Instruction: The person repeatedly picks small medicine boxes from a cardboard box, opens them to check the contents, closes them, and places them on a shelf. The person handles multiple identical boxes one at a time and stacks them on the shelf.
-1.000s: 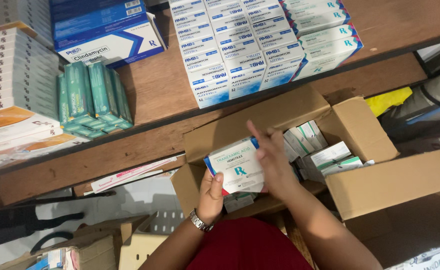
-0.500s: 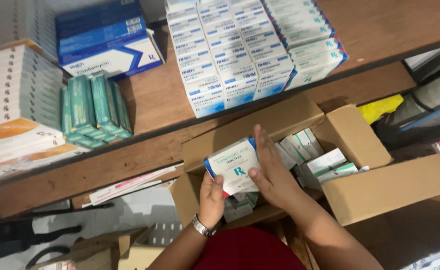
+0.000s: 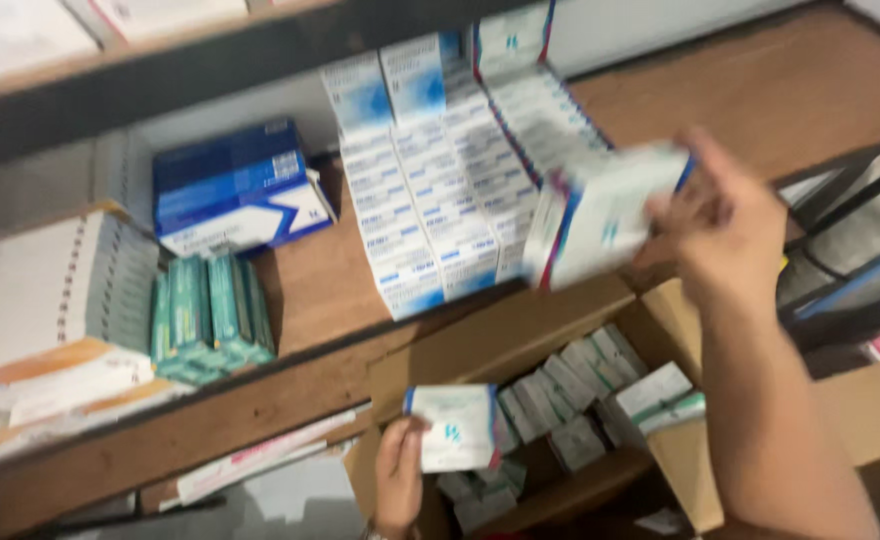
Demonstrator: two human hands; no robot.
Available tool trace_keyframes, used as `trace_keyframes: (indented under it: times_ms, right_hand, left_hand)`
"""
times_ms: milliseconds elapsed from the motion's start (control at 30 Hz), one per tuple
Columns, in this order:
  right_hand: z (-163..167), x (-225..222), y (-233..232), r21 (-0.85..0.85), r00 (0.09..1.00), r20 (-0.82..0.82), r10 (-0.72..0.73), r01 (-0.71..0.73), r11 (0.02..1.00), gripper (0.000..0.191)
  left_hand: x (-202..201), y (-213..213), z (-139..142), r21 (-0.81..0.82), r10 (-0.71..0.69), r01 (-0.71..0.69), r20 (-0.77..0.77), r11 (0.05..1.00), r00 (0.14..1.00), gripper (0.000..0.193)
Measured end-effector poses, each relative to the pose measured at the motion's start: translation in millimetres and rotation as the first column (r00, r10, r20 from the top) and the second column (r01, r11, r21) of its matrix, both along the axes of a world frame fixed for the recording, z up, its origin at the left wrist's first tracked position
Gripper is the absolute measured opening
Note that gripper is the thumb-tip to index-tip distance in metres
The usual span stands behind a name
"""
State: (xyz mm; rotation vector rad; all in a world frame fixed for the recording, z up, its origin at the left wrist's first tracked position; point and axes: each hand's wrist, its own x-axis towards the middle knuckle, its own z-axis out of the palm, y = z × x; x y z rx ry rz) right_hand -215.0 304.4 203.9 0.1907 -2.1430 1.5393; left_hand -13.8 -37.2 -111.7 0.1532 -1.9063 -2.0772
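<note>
Right hand (image 3: 725, 235) grips a white box (image 3: 605, 215) at the shelf's (image 3: 310, 290) front edge, beside stacked white-blue boxes (image 3: 440, 210). Left hand (image 3: 398, 478) pinches a second white box (image 3: 455, 428) over the open carton (image 3: 680, 330). Green packs (image 3: 210, 318) sit left, under a blue box (image 3: 235, 190).

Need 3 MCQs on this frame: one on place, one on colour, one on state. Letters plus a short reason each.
1. Where is the right hand with its white box?
A. Raised at the wooden shelf
B. Down in the carton
C. On the floor

2. What colour are the small packs standing left of the white rows?
A. Red
B. Teal green
C. Black

3. What is the state of the left hand?
A. Empty, open
B. Out of view
C. Holding a white box

Answers:
1 A, the hand is up beside the stacked rows.
2 B, they are teal green.
3 C, its grip is on a box over the cardboard carton.
</note>
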Motion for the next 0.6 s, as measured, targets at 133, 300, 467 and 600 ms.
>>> trace_keyframes:
  times_ms: [133,300,467,600]
  right_hand:
    - [8,-116,17,-0.347,0.949,-0.251,0.190,-0.271,0.898,0.049]
    - [2,-230,3,-0.017,0.952,-0.224,0.208,-0.217,0.976,0.033]
    - [4,-289,-38,0.379,0.991,-0.133,0.018,0.034,0.925,0.037]
    - [11,-299,-65,0.493,0.986,-0.163,0.034,0.051,0.869,0.040]
  left_hand:
    - [-8,-12,-41,0.211,0.237,-0.252,0.095,0.944,0.967,0.022]
    - [-39,-41,-41,0.159,0.267,-0.347,0.380,0.924,0.886,0.027]
    - [-65,-50,-13,0.073,0.167,-0.236,0.509,0.969,0.845,0.039]
    - [-68,-50,-9,0.045,0.056,-0.096,0.548,0.994,0.834,0.052]
